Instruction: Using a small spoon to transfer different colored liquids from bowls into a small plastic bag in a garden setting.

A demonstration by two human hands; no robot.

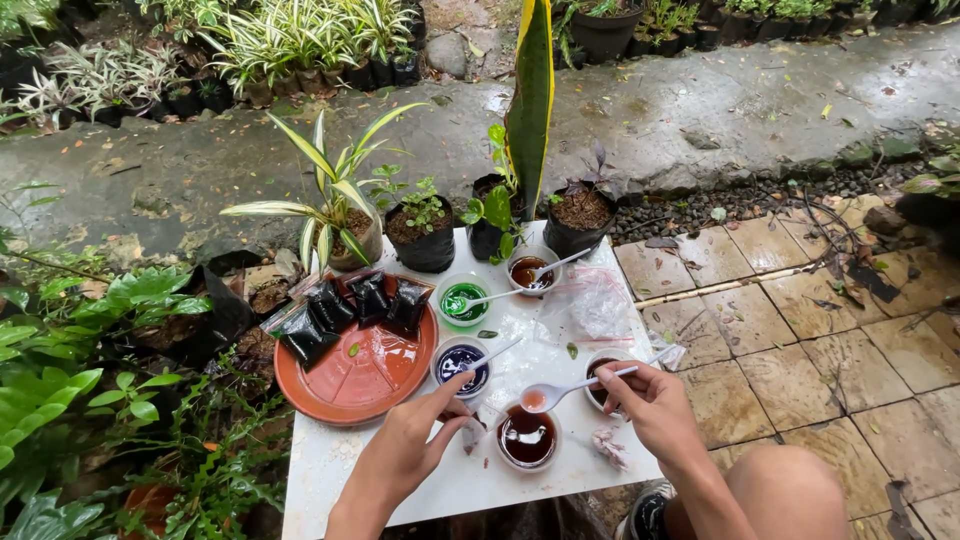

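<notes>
Right hand (655,400): at 5 o'clock, fingers pinched on a white spoon (548,395).
Left hand (415,440): partly curled, empty, touching the dark-liquid cup (527,437).
Cup: near edge of the table (470,480), under the spoon's bowl.

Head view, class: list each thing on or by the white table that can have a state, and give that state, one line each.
Right hand: holds white spoon, bowl slightly filled.
Left hand: steadies brown-liquid cup, nearly full.
Green-liquid cup: spoon resting inside.
Dark blue cup: spoon inside.
Orange tray: holds black filled pouches.
</notes>
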